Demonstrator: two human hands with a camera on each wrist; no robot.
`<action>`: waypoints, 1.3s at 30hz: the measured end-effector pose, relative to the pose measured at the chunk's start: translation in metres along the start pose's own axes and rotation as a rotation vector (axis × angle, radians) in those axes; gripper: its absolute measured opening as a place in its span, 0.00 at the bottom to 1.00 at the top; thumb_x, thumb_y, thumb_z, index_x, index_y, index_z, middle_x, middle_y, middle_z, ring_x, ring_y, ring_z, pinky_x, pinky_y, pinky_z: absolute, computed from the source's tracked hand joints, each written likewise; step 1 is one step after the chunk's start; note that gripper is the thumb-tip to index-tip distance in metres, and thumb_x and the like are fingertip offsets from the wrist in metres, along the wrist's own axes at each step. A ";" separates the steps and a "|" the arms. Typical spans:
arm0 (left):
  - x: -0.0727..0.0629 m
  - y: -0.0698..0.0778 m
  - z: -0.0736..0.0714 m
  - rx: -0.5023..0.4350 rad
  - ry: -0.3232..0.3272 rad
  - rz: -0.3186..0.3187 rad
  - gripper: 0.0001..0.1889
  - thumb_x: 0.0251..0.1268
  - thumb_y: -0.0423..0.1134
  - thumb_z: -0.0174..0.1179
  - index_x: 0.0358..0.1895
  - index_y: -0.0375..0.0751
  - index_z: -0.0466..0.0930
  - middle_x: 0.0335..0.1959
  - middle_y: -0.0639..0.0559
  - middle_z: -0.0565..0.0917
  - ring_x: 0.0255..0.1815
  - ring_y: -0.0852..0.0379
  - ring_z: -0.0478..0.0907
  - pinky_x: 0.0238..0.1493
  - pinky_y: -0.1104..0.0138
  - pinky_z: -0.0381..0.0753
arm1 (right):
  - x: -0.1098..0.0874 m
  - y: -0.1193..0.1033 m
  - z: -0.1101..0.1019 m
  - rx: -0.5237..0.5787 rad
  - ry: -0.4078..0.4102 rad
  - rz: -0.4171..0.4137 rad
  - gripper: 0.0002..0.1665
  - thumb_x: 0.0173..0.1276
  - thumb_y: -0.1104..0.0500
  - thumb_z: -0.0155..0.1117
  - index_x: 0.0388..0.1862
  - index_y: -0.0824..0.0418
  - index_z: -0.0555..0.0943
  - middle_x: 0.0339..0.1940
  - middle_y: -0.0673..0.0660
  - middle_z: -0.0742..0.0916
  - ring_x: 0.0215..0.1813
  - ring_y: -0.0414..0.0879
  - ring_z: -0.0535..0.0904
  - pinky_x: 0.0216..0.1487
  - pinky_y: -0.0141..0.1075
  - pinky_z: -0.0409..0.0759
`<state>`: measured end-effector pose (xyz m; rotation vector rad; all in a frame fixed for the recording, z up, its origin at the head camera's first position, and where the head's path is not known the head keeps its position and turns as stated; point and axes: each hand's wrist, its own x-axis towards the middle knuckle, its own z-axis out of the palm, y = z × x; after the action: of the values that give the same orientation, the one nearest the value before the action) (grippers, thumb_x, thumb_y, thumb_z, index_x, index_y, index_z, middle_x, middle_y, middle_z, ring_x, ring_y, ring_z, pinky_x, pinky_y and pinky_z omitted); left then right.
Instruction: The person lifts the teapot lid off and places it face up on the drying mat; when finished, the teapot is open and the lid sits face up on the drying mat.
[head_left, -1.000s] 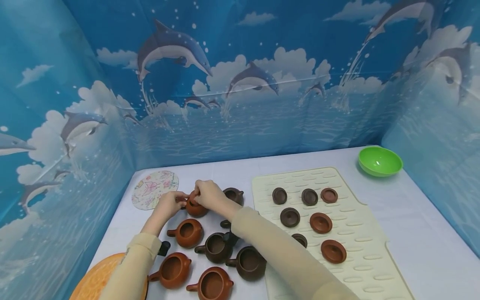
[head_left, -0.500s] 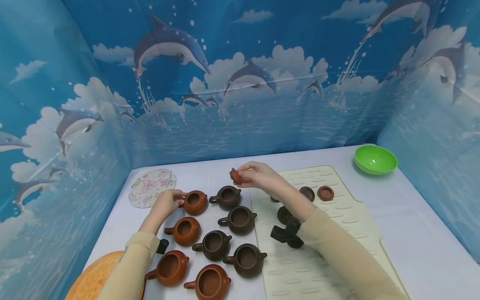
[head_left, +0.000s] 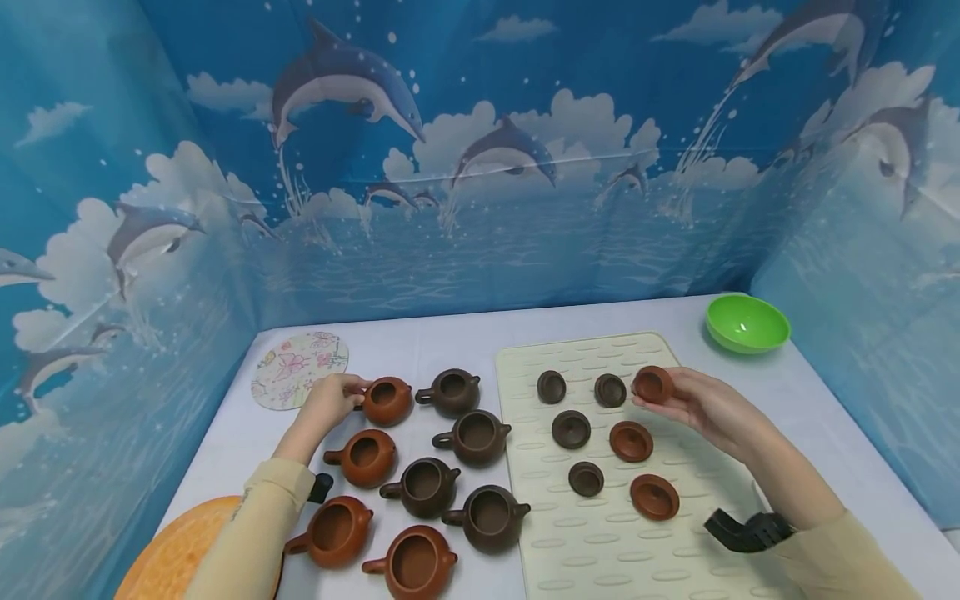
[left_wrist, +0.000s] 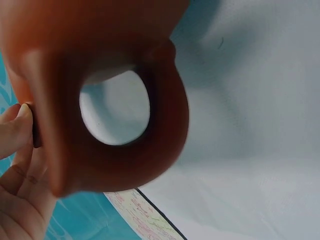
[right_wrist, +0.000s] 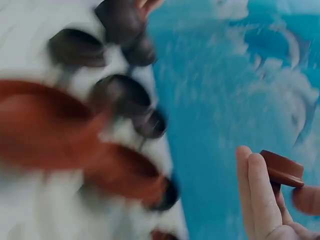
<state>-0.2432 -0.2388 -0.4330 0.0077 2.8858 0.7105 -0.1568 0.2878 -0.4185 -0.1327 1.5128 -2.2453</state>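
At the far left, my left hand (head_left: 330, 406) pinches the handle of a small reddish-brown clay teapot (head_left: 394, 410), which stands lidless on the white table. A large loop handle (left_wrist: 172, 135) fills much of the left wrist view, with the left thumb and fingers (left_wrist: 15, 140) at its left. Over the far right part of a cream mat (head_left: 555, 546), my right hand (head_left: 712, 408) holds a reddish-brown teapot lid (head_left: 652, 385) between thumb and fingers. The held lid (right_wrist: 284, 167) is tilted, and it covers the spot of the mat behind it.
Several lidless teapots, reddish-brown (head_left: 365, 460) and dark brown (head_left: 477, 438), stand left of the mat. Dark lids (head_left: 571, 429) and reddish lids (head_left: 632, 441) lie on it. A green bowl (head_left: 748, 325), a floral round mat (head_left: 300, 371) and an orange round board (head_left: 180, 550) lie around.
My right hand has lifted the lid off the far-left teapot and carried it right, across to the far right of the mat. The left hand has stayed at that teapot's handle.
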 end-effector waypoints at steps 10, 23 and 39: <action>-0.003 -0.003 0.002 -0.005 0.004 -0.001 0.14 0.66 0.28 0.61 0.54 0.36 0.83 0.51 0.37 0.85 0.52 0.42 0.81 0.54 0.50 0.81 | -0.027 0.033 -0.032 -0.624 0.276 0.210 0.38 0.80 0.48 0.49 0.68 0.81 0.60 0.52 0.58 0.84 0.45 0.32 0.85 0.50 0.27 0.82; 0.000 -0.001 0.007 -0.034 0.003 0.001 0.14 0.67 0.27 0.59 0.54 0.36 0.83 0.52 0.38 0.85 0.54 0.42 0.80 0.57 0.50 0.80 | -0.032 0.040 -0.031 -1.145 0.386 0.260 0.35 0.75 0.42 0.54 0.60 0.73 0.77 0.58 0.74 0.81 0.53 0.62 0.81 0.53 0.52 0.80; 0.001 -0.002 0.003 -0.026 -0.038 0.015 0.15 0.68 0.26 0.56 0.56 0.36 0.82 0.54 0.38 0.84 0.57 0.40 0.79 0.60 0.47 0.77 | -0.022 0.044 -0.025 -1.169 0.398 0.192 0.32 0.73 0.47 0.58 0.60 0.74 0.76 0.48 0.70 0.86 0.42 0.50 0.82 0.39 0.37 0.80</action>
<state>-0.2441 -0.2389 -0.4363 0.0397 2.8428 0.7421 -0.1317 0.3048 -0.4651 0.1281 2.7175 -1.0167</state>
